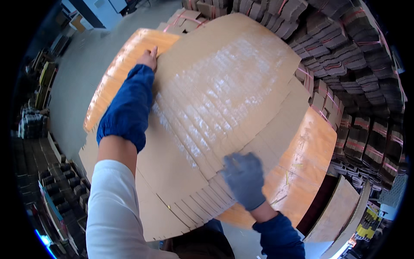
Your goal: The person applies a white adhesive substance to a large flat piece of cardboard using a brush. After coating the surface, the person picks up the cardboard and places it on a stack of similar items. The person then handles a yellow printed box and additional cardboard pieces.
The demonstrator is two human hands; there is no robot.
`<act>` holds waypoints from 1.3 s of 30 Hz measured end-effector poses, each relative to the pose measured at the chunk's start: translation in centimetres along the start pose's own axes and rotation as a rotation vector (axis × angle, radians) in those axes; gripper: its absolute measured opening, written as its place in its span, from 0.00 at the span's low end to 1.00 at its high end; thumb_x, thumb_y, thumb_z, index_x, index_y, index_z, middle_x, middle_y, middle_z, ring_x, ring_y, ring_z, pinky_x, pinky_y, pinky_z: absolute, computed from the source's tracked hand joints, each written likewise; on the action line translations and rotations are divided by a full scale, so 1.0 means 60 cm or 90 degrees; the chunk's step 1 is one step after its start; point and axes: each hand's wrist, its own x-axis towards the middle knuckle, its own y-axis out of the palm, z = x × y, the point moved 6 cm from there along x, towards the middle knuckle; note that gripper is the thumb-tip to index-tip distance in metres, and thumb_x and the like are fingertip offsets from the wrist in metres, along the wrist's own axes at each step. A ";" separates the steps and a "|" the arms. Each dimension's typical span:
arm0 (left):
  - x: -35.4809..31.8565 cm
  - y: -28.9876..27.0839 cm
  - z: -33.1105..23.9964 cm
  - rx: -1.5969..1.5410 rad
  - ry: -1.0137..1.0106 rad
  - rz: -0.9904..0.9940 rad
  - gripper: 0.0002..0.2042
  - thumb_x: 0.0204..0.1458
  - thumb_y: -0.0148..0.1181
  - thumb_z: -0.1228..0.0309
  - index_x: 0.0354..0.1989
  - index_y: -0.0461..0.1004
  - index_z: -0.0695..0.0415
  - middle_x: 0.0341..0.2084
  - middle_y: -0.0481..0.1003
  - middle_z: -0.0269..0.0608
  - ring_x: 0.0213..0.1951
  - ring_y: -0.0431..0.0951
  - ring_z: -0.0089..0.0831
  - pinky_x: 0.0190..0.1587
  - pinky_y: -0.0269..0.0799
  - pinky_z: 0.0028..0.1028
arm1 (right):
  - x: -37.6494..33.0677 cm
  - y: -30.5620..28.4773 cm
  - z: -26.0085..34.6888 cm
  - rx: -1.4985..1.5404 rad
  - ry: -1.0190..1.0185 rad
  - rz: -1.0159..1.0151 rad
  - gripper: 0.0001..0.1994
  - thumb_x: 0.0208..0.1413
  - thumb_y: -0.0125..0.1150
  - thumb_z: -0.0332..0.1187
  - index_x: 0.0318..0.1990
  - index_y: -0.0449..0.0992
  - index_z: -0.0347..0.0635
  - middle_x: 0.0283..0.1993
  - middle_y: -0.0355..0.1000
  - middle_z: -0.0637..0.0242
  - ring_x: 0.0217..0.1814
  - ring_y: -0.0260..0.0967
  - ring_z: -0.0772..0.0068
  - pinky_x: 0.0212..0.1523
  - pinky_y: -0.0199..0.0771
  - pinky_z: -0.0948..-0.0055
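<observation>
A fanned stack of brown cardboard sheets (181,166) lies in front of me, its overlapping edges stepped in narrow strips. White, wet-looking streaks (215,93) cover the middle of the sheets. My left hand (148,59), bare below a blue sleeve cover, rests at the far left edge of the cardboard with its visible fingers stretched out. Low on the right of the streaked area is my right hand (245,179) in a grey glove, over the stepped edges. Motion smears its bent fingers, and whatever is under them is hidden.
Beneath the cardboard, a shiny orange-brown tabletop (308,146) shows at both sides. Tall stacks of bundled cardboard (332,47) tied with pink straps stand at the right and back. Dark stacked goods (64,181) are on the left. Curved boards (334,207) lean at lower right.
</observation>
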 end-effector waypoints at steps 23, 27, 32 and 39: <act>-0.585 -0.323 0.670 -0.048 -0.298 -0.104 0.30 0.55 0.55 0.54 0.61 0.59 0.60 0.51 0.71 0.62 0.54 0.71 0.53 0.54 0.67 0.40 | -0.077 0.082 0.177 0.077 -0.096 0.119 0.17 0.50 0.58 0.37 0.47 0.71 0.43 0.56 0.65 0.61 0.60 0.59 0.60 0.58 0.59 0.55; -0.808 -0.287 0.770 -0.006 -0.497 -0.033 0.37 0.52 0.57 0.51 0.64 0.55 0.64 0.53 0.68 0.64 0.56 0.68 0.54 0.58 0.64 0.39 | -0.073 0.077 0.187 0.039 -0.087 0.126 0.17 0.50 0.59 0.39 0.46 0.71 0.44 0.56 0.65 0.63 0.61 0.59 0.61 0.57 0.60 0.55; -0.854 -0.192 0.814 -0.145 -0.518 -0.006 0.38 0.51 0.58 0.51 0.64 0.54 0.66 0.49 0.72 0.62 0.52 0.73 0.50 0.55 0.68 0.36 | -0.086 0.095 0.162 0.010 -0.068 0.142 0.16 0.50 0.59 0.39 0.46 0.72 0.45 0.58 0.64 0.63 0.62 0.59 0.60 0.55 0.63 0.55; -0.855 -0.186 0.893 -0.307 -0.519 -0.088 0.27 0.52 0.59 0.56 0.53 0.66 0.65 0.41 0.76 0.54 0.40 0.78 0.38 0.44 0.74 0.34 | -0.076 0.086 0.192 0.061 0.029 0.145 0.16 0.52 0.58 0.38 0.48 0.73 0.43 0.57 0.65 0.63 0.62 0.60 0.58 0.54 0.65 0.56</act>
